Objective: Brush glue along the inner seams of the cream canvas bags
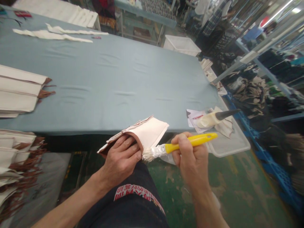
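Note:
At the table's near edge, my left hand (123, 158) grips a folded cream fabric piece (152, 129) with a brown lining and edge; its fingers reach partly inside the fold, and the thumb presses near the rim. Closed round the yellow handle of a paintbrush (192, 141) is my right hand (192, 158). The brush's whitish, coated bristles meet the lower corner of the piece, close to my left fingertips. To the right, a cream-coloured object with a dark tapered handle (217, 117) lies over some papers and fabric scraps.
Stacked cream pieces with brown fringes (19, 91) lie on the blue-grey table (133, 76) at left, with more piled below (16, 158). Fabric strips (52, 34) lie farther back. Clear plastic bins (231, 144) and a slanted metal post (228, 72) stand right.

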`<state>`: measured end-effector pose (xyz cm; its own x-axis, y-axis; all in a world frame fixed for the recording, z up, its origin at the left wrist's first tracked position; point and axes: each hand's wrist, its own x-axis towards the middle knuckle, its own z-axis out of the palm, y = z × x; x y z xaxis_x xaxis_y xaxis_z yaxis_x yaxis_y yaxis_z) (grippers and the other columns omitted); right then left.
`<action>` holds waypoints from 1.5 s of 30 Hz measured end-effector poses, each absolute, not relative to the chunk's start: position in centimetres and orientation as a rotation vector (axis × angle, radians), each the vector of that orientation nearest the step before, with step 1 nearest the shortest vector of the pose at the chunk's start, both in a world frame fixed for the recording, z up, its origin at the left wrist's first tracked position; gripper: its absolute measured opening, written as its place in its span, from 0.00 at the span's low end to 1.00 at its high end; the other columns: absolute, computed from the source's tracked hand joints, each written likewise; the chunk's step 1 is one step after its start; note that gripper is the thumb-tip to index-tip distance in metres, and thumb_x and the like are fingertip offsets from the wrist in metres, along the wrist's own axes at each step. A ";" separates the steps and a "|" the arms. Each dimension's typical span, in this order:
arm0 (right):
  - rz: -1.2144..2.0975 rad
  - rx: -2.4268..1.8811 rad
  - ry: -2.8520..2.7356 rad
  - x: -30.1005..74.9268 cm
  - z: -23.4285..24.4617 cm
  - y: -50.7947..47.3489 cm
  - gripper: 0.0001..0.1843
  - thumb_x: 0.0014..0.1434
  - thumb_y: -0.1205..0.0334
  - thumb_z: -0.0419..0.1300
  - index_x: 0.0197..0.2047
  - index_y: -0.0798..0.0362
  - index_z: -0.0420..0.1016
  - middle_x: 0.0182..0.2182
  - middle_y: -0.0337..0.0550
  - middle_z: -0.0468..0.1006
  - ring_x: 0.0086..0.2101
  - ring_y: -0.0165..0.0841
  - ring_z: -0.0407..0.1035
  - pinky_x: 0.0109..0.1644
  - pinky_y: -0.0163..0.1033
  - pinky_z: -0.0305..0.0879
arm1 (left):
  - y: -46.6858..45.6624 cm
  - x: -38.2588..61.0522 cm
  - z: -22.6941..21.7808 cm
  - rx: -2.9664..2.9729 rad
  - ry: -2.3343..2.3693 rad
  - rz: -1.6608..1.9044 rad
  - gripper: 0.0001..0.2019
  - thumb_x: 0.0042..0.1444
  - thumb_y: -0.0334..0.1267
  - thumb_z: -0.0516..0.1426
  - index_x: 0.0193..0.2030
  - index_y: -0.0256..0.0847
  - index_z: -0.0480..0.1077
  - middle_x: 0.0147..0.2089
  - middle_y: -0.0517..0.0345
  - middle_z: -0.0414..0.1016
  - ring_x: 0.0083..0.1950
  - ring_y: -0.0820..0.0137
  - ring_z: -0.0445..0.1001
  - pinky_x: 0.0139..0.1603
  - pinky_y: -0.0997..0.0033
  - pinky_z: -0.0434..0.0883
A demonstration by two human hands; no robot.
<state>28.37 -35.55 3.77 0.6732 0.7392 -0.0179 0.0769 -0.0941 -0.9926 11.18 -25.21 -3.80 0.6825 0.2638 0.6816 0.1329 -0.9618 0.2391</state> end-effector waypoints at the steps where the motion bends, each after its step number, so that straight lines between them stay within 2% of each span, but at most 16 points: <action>1: 0.616 -1.627 -0.709 28.9 3.7 -35.3 0.21 0.68 0.47 0.60 0.29 0.52 0.72 0.11 0.27 0.59 0.11 0.24 0.52 0.14 0.29 0.45 | -25.3 11.2 -3.8 2.723 0.328 1.138 0.12 0.67 0.23 0.55 0.41 0.38 0.79 0.46 0.48 0.89 0.58 0.57 0.82 0.68 0.52 0.71; 7: 0.422 -1.816 -0.755 31.4 3.4 -35.1 0.19 0.66 0.50 0.60 0.28 0.52 0.74 0.11 0.29 0.61 0.13 0.26 0.55 0.15 0.30 0.49 | -25.6 11.4 -4.3 2.719 0.342 1.149 0.12 0.68 0.23 0.54 0.45 0.38 0.79 0.47 0.47 0.89 0.63 0.56 0.81 0.72 0.50 0.69; 11: 0.501 -1.737 -0.684 31.2 4.3 -35.6 0.19 0.64 0.48 0.64 0.28 0.52 0.73 0.11 0.27 0.58 0.11 0.24 0.52 0.14 0.30 0.47 | -25.9 11.5 -4.7 2.694 0.355 1.161 0.11 0.67 0.22 0.55 0.43 0.38 0.77 0.49 0.46 0.88 0.64 0.55 0.80 0.74 0.50 0.67; 14: 0.618 -1.641 -0.657 30.3 5.2 -35.9 0.21 0.65 0.44 0.63 0.29 0.52 0.72 0.10 0.26 0.57 0.11 0.23 0.50 0.14 0.28 0.47 | -26.2 11.7 -4.8 2.676 0.357 1.169 0.11 0.67 0.22 0.55 0.43 0.38 0.76 0.49 0.45 0.88 0.65 0.55 0.79 0.75 0.49 0.66; 21: 0.664 -1.754 -0.658 32.2 4.2 -34.9 0.23 0.60 0.43 0.66 0.25 0.52 0.71 0.10 0.28 0.58 0.12 0.23 0.50 0.14 0.29 0.46 | -26.7 12.2 -5.0 2.669 0.348 1.201 0.13 0.68 0.22 0.54 0.48 0.39 0.78 0.49 0.49 0.89 0.64 0.56 0.81 0.73 0.49 0.69; 28: 0.675 -1.703 -0.764 31.0 5.8 -35.1 0.21 0.66 0.45 0.61 0.28 0.51 0.71 0.10 0.25 0.56 0.12 0.23 0.50 0.15 0.29 0.49 | -27.1 12.0 -5.5 2.631 0.379 1.208 0.13 0.67 0.23 0.54 0.49 0.40 0.78 0.51 0.48 0.89 0.67 0.55 0.79 0.73 0.48 0.69; 34: 0.601 -1.854 -0.801 31.9 5.0 -35.1 0.21 0.65 0.46 0.61 0.26 0.52 0.73 0.12 0.30 0.61 0.14 0.25 0.54 0.16 0.31 0.51 | -27.2 12.0 -5.8 2.593 0.391 1.234 0.14 0.65 0.22 0.55 0.49 0.40 0.79 0.51 0.49 0.89 0.66 0.56 0.79 0.74 0.49 0.69; 38: 0.641 -1.758 -0.784 31.2 5.7 -35.1 0.20 0.66 0.46 0.59 0.28 0.51 0.71 0.11 0.26 0.57 0.12 0.25 0.52 0.16 0.30 0.52 | -27.3 11.9 -5.8 2.597 0.377 1.220 0.13 0.66 0.22 0.55 0.50 0.37 0.79 0.53 0.46 0.88 0.69 0.55 0.77 0.77 0.48 0.65; 41: 0.731 -1.757 -0.787 31.1 4.9 -34.8 0.21 0.65 0.44 0.61 0.29 0.52 0.72 0.11 0.26 0.58 0.13 0.24 0.51 0.16 0.30 0.51 | -27.3 11.8 -6.0 2.591 0.377 1.207 0.13 0.66 0.22 0.55 0.49 0.37 0.79 0.54 0.46 0.88 0.70 0.55 0.75 0.78 0.49 0.63; 45: 0.622 -1.915 -0.713 33.4 2.1 -34.7 0.25 0.61 0.41 0.63 0.25 0.53 0.72 0.10 0.30 0.61 0.13 0.26 0.56 0.17 0.32 0.53 | -27.4 11.6 -6.4 2.568 0.421 1.208 0.15 0.66 0.21 0.55 0.49 0.39 0.80 0.53 0.49 0.88 0.69 0.57 0.77 0.77 0.49 0.65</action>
